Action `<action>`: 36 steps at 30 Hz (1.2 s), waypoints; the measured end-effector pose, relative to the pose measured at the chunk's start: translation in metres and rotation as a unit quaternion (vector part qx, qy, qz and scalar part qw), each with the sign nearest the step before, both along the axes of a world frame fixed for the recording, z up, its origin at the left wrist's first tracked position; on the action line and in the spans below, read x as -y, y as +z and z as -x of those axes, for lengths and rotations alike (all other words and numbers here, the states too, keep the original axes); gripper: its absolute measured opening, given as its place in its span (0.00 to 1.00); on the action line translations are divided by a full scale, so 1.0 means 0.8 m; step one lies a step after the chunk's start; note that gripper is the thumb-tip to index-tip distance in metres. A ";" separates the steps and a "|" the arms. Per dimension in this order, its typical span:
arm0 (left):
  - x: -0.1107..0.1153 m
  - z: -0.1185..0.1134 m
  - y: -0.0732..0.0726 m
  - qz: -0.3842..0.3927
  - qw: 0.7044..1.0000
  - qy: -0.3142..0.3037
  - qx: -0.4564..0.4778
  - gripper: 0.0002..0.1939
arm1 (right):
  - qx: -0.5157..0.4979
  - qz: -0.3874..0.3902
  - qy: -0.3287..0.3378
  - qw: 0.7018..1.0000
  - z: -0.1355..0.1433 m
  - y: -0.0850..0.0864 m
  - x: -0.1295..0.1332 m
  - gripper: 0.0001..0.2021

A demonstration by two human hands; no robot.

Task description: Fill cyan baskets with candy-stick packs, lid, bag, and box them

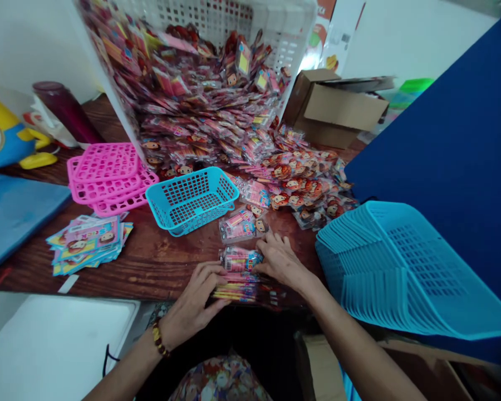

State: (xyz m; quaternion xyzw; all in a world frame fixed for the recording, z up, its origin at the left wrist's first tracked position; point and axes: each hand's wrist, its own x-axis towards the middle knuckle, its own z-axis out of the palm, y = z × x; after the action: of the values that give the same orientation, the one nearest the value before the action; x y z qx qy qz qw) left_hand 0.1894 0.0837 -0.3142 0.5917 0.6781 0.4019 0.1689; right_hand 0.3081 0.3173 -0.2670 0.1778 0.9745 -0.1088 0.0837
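Several small plastic packets (239,259) lie in a row at the table's front edge, the nearest ones overlapping. My left hand (200,298) is at their left end, its fingers bent against them. On their right side my right hand (280,257) touches the packets with thumb and fingertips, fingers apart. Both hands frame the row; whether the fingers pinch any packet on the left is hard to see. Just behind, another packet (239,224) lies flat. An empty blue basket (192,201) stands behind my left hand.
A large white crate (303,33) lies tipped, spilling packets (300,178) onto the table. Pink lattice pieces (108,172) and printed cards (89,242) are at left. Stacked blue baskets (401,267) stand at right, a cardboard box (342,108) behind, near a blue panel (455,128).
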 end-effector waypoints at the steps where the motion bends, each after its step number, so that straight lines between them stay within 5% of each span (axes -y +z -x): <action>1: -0.001 0.000 0.001 -0.003 1.000 0.007 -0.012 0.10 | -0.013 0.031 0.004 0.999 -0.003 0.000 0.000 0.16; 6: -0.005 0.003 0.007 0.002 1.000 0.007 -0.003 0.07 | -0.051 0.265 0.041 0.962 -0.019 0.005 0.007 0.07; 13: -0.005 0.009 0.009 0.041 0.996 -0.041 0.072 0.07 | 0.040 0.446 0.056 0.893 0.004 0.030 -0.022 0.11; 15: -0.005 0.008 0.007 0.041 0.996 -0.034 0.067 0.07 | -0.056 0.393 0.040 0.917 0.035 0.026 -0.042 0.11; 17: -0.006 0.007 0.004 0.042 0.997 -0.027 0.063 0.07 | -0.154 0.251 0.027 0.955 0.070 0.015 -0.057 0.10; 21: -0.006 0.006 0.000 0.045 0.997 -0.018 0.058 0.09 | -0.095 0.044 0.079 0.991 0.122 -0.009 -0.072 0.23; 29: -0.004 0.005 0.001 0.038 0.997 -0.018 0.063 0.09 | -0.045 0.040 0.021 0.998 0.103 -0.007 -0.089 0.08; 32: -0.006 0.005 0.002 0.038 0.997 -0.014 0.058 0.09 | -0.057 0.081 0.041 0.994 0.095 -0.003 -0.074 0.09; 36: -0.006 0.005 0.001 0.031 0.998 -0.005 0.053 0.09 | -0.015 -0.010 0.036 0.999 0.096 -0.001 -0.043 0.19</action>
State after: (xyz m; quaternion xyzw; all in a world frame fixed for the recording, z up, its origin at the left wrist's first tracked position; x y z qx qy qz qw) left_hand 0.1857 0.0885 -0.3132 0.5676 0.6775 0.4105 0.2244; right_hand 0.2311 0.3520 -0.2681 0.1420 0.9823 -0.0986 0.0716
